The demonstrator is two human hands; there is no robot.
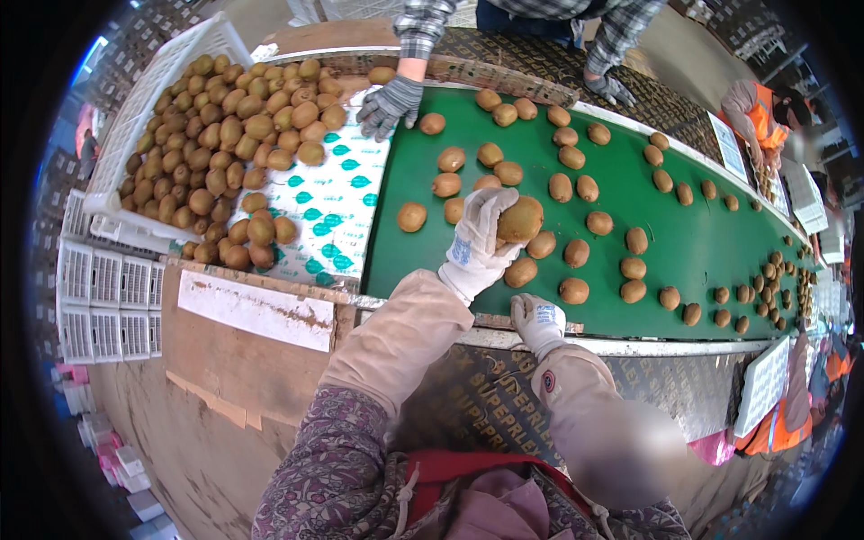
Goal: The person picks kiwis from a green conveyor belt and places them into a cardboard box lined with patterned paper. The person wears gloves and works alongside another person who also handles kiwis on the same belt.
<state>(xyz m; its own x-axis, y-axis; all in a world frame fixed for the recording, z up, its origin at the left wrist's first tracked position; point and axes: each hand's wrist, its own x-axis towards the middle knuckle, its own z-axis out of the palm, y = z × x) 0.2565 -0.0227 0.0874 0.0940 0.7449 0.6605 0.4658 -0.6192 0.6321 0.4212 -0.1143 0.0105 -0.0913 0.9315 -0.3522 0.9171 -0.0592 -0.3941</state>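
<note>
My left hand, in a white work glove with blue print, holds a brown kiwifruit above the green conveyor belt. The fingers wrap around the fruit's left side. Below and beside that hand, more kiwifruit rest on the belt. My right hand, gloved the same way, rests at the belt's near edge with its fingers bent. A loose kiwifruit lies just beyond it. Whether the right fingers grip the edge cannot be made out.
A tipped white plastic crate stands behind a heap of kiwifruit on a white leaf-printed sheet. Opposite, a person's grey-gloved hand touches the sheet's edge. Stacked crates stand left. A person in an orange vest is at far right.
</note>
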